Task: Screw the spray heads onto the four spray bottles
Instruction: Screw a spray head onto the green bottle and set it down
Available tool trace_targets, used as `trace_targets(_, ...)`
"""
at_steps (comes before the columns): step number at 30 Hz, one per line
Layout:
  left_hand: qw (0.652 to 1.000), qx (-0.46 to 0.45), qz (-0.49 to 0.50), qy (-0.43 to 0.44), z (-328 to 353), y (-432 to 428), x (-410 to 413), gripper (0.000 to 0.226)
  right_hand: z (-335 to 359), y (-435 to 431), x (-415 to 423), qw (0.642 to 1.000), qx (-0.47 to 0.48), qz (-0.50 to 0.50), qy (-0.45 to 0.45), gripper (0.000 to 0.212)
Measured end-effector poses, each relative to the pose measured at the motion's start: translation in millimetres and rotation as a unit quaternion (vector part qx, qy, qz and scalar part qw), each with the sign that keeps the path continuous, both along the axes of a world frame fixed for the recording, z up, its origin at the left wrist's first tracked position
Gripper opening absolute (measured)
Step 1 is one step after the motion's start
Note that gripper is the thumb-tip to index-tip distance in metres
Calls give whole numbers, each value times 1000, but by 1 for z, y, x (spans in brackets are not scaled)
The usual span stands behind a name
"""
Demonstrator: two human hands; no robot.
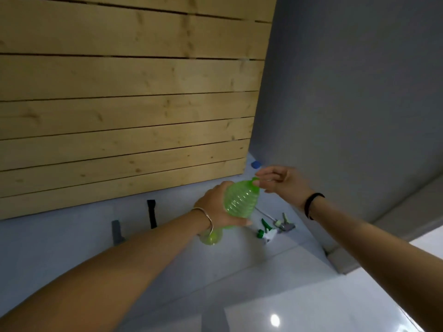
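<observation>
We log a pale wooden slat panel (124, 104) against a grey wall (347, 80). Glossy floor tiles (311, 295) carry one bright light reflection (275, 320).

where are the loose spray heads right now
In the head view, the spray heads lie on the pale floor right of centre, just below-right of the green bottle gripped by the left hand.

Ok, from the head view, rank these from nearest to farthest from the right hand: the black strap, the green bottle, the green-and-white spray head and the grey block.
1. green bottle, its neck at the fingertips of the right hand.
2. green-and-white spray head, on the floor below the hand.
3. black strap, to the left, past the bottle.
4. grey block, farther left still.
</observation>
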State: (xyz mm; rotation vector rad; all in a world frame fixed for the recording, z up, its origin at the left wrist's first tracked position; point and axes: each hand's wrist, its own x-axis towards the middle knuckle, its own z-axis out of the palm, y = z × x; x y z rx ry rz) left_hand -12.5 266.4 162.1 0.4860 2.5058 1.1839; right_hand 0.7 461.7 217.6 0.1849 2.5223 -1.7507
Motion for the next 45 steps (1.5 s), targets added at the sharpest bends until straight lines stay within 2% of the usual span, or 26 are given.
trace_targets(5,999,41,-10,-18,-31,46,4,86,-33,43,14,998,-44,-33,-36,22)
trace_targets(8,999,33,-3,-26,-54,61,7,74,-69,64,14,993,-81,-57,-68,22)
trace_targets(12,999,9,14,-50,-92,69,8,75,-133,90,19,972,-116,-137,-151,35)
trace_targets(19,990,37,61,-123,-142,66,6,62,-241,95,23,965,-50,-137,-216,49)
trace_targets(21,988,53,62,-129,-153,68,5,53,-265,89,11,968,14,-112,-225,51)
trace_targets(23,985,58,68,-147,-159,72,5,60,-282,83,-1,962,106,-74,-240,49)
trace_targets(25,984,55,71,-157,-162,75,5,69,-294,78,-7,954,145,-68,-252,50)
trace_targets(28,985,45,67,-155,-167,77,5,70,-310,77,-1,950,152,-129,-242,49)
trace_targets(30,984,41,68,-161,-170,77,6,70,-316,80,9,955,94,-176,-221,50)
trace_targets(32,983,37,68,-165,-172,76,8,69,-318,82,22,962,53,-160,-217,48)
trace_targets(35,983,31,65,-170,-173,75,10,69,-316,84,34,964,61,-166,-196,36)
trace_targets(37,982,27,67,-173,-174,75,11,69,-312,82,37,955,77,-206,-199,54)
trace_targets(40,982,22,69,-176,-175,75,12,68,-307,78,31,933,117,-221,-259,81)
trace_targets(43,981,27,77,-175,-178,74,13,68,-309,72,24,922,168,-181,-298,81)
trace_targets(45,981,23,80,-173,-178,71,14,68,-311,69,22,923,119,-190,-311,78)
